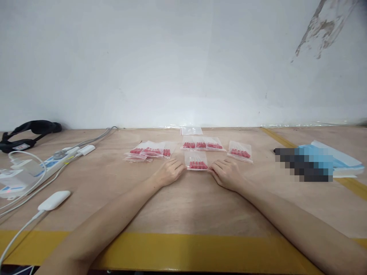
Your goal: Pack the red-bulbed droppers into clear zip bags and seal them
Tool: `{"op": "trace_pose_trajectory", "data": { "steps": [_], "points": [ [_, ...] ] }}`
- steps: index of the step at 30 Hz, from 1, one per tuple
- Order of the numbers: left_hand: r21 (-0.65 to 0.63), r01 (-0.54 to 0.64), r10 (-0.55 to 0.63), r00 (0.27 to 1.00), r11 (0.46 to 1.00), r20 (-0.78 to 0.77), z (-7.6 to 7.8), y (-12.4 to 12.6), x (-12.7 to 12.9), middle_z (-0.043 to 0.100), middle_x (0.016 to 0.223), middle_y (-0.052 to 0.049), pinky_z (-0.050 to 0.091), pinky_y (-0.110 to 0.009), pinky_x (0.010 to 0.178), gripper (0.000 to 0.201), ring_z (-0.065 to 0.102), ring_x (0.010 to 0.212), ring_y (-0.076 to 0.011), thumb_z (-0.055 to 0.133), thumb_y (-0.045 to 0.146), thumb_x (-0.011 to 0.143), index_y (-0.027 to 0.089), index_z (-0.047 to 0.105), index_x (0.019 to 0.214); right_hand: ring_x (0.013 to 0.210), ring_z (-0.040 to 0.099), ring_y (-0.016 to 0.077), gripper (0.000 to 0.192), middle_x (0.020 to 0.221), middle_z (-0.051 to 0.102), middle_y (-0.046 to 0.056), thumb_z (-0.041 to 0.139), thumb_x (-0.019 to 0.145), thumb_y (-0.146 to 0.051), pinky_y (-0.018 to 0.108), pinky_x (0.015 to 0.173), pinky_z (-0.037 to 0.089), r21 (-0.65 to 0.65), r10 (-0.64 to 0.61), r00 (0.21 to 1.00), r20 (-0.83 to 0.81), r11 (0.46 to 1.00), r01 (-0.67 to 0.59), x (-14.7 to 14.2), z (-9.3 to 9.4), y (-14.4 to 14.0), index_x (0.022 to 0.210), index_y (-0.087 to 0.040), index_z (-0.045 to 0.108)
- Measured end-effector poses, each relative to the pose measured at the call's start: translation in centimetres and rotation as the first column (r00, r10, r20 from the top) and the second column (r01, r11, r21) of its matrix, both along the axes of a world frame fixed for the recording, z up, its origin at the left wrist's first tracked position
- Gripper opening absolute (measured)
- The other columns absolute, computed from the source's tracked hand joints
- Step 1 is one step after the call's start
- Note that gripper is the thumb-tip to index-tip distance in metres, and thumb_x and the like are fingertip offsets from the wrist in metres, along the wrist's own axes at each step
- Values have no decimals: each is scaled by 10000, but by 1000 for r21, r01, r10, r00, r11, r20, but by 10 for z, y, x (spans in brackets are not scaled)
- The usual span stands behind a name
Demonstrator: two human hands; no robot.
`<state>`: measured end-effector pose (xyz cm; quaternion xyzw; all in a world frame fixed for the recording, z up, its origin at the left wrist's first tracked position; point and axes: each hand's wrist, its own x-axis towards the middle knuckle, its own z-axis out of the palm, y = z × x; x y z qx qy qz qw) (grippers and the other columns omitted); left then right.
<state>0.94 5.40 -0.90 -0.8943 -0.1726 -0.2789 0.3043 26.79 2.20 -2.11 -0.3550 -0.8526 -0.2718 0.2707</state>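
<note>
A small clear zip bag of red pieces [196, 160] lies flat on the wooden table between both hands. My left hand [169, 172] rests at the bag's left edge with fingertips touching it. My right hand [226, 172] rests at its right edge the same way. Behind it lie more bags of red pieces: a pile at the left [150, 151], a row in the middle [202, 144] and one bag at the right [240, 151]. An empty clear bag [191, 130] lies near the wall.
A power strip with cables [43, 164] and a white adapter [54, 200] lie at the left, a black strap [28, 131] behind them. Blue and white sheets [335, 160] lie at the right. Yellow tape [177, 250] marks the table's front edge.
</note>
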Motion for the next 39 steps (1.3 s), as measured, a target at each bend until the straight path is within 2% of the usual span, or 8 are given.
{"op": "trace_pose_trajectory", "data": {
  "steps": [4, 9, 14, 19, 22, 28, 33, 39],
  "points": [
    [-34, -21, 21, 1000, 999, 4, -5, 1, 0, 569, 638, -33, 425, -262, 588, 265, 533, 603, -144, 360, 143, 908, 143, 576, 755, 660, 540, 147, 213, 674, 604, 31, 432, 868, -231, 282, 610, 325, -84, 0, 999, -36, 996, -3, 2, 1, 0, 718, -164, 567],
    [-99, 17, -18, 1000, 995, -13, -6, 1, 2, 582, 648, -25, 426, -257, 584, 233, 537, 593, -140, 392, 176, 908, 154, 582, 774, 855, 575, 184, 267, 1023, 608, 58, 565, 787, -365, 297, 710, 423, -280, 17, 975, -223, 957, -80, -1, -2, 1, 1011, -222, 588],
    [-299, 77, -66, 997, 951, 48, -7, 2, 0, 623, 775, -36, 467, -260, 655, 234, 592, 701, -149, 443, 283, 904, 163, 519, 1091, 776, 605, 158, 161, 968, 632, 36, 435, 861, -252, 297, 672, 466, -378, 12, 924, -382, 910, -168, -8, -12, 3, 914, -247, 587],
    [-532, 83, 32, 978, 843, 204, -13, 7, -5, 606, 967, -58, 483, -285, 773, 443, 602, 851, -154, 463, 266, 883, 192, 319, 1296, 699, 611, 149, 123, 914, 619, 62, 401, 880, -309, 312, 621, 506, -383, -41, 686, -727, 853, -354, -1, -4, 5, 837, -218, 472],
    [-550, 93, 44, 972, 830, 231, -15, 9, -4, 601, 989, -65, 477, -306, 805, 412, 594, 895, -166, 465, 247, 872, 194, 355, 1266, 765, 619, 160, 128, 994, 593, 86, 431, 866, -334, 328, 660, 514, -286, -27, 575, -818, 886, -365, 4, 12, 13, 831, -213, 456],
    [-549, 70, 54, 977, 833, 207, -15, 10, -2, 602, 1010, -78, 477, -322, 796, 313, 591, 885, -176, 459, 255, 881, 173, 442, 1182, 888, 576, 201, 73, 993, 591, 109, 445, 831, -254, 369, 742, 458, -152, -21, 726, -687, 982, -115, 12, 30, 70, 775, -208, 453],
    [-568, 24, 79, 985, 823, 156, -14, 10, -2, 600, 985, -75, 476, -310, 776, 274, 582, 870, -175, 442, 268, 893, 168, 475, 1147, 906, 548, 191, 83, 981, 570, 110, 388, 830, -201, 361, 782, 439, -285, -173, 796, -581, 959, 1, 17, 7, 116, 803, -194, 466],
    [-572, 14, 83, 986, 820, 144, -13, 9, -2, 601, 974, -71, 469, -305, 772, 269, 576, 862, -173, 428, 278, 902, 166, 481, 1141, 950, 548, 228, 219, 1032, 565, 115, 439, 722, -114, 371, 789, 432, -412, -341, 831, -439, 899, 151, 40, -5, 105, 904, -172, 547]
  ]
}}
